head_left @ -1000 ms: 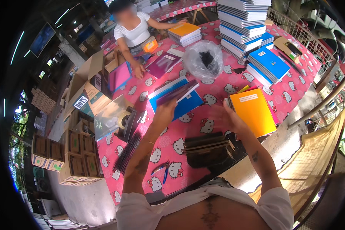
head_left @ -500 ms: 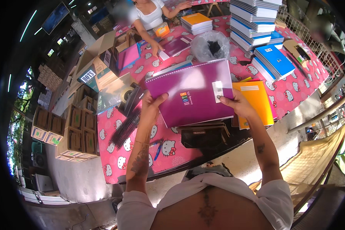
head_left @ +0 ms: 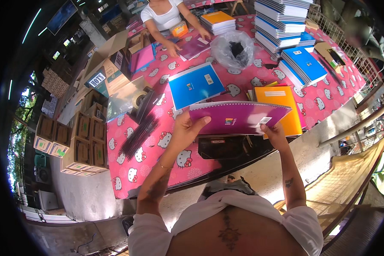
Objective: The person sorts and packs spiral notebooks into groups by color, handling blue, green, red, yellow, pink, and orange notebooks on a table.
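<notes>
A purple spiral notebook (head_left: pixel 243 116) is held up in front of me, tilted so that its cover looks foreshortened. My left hand (head_left: pixel 188 131) grips its left end, thumb on the cover. At its right end my right hand (head_left: pixel 275 135) pinches the edge beside a white label. Just beyond it a blue spiral notebook (head_left: pixel 195 87) lies flat on the table. Behind the right end of the purple notebook are yellow notebooks (head_left: pixel 283 98), partly covered by it. Beneath the held notebook sits a black case (head_left: pixel 222 148) near the table's front edge.
The table has a pink patterned cloth (head_left: pixel 134 173). Thin black strips (head_left: pixel 140 138) and a tape dispenser (head_left: pixel 143 101) lie on the left. Tall notebook stacks (head_left: pixel 279 30), a blue stack (head_left: pixel 305 68) and a plastic bag (head_left: pixel 232 50) stand farther back. Across sits a co-worker (head_left: pixel 164 17) with a purple notebook.
The purple notebook has come lower, moved right and tipped flatter, uncovering the blue notebook behind it. Both hands still grip it. The co-worker's other hand has come down to the table.
</notes>
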A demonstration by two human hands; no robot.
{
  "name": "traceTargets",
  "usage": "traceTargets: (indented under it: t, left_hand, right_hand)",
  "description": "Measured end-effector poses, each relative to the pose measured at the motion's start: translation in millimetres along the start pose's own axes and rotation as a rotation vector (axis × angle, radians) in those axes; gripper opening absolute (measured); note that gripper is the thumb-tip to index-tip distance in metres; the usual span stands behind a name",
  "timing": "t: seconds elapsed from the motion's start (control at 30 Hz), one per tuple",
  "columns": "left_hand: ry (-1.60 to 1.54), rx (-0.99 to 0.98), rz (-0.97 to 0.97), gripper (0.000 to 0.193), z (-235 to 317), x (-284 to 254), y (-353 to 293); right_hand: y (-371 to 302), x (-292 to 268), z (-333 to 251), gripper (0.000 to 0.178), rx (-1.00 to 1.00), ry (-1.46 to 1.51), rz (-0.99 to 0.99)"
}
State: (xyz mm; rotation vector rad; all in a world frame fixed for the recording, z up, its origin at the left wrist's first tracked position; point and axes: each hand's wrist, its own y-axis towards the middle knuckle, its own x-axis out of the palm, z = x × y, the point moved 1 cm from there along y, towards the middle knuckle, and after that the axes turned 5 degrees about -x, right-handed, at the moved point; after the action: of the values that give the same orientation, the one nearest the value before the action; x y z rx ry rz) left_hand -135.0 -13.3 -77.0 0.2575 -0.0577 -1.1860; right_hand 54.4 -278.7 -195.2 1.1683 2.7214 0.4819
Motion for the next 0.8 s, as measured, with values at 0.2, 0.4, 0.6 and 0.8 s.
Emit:
traceTargets:
  t: [0.2,0.4,0.6,0.8]
  left_hand:
    - [0.009,-0.006,0.011,0.03,-11,2,-3]
    - [0.126,-0.308,-0.022,0.033,-26,-12,-7]
    - [-0.032,-0.113,0.28,0.07,-183,-40,-72]
    - [0.91,-0.027,0.583,0.049,-175,-179,-79]
  right_hand:
    - [1,-8,0,0.02,0.069,0.014,-0.027]
    - [-15,23,10,0.024,0.133,0.116,0.044]
    - [-24,107,67,0.048,0.099,0.128,0.17]
    - [-26,87,98,0.05,0.101,0.167,0.13]
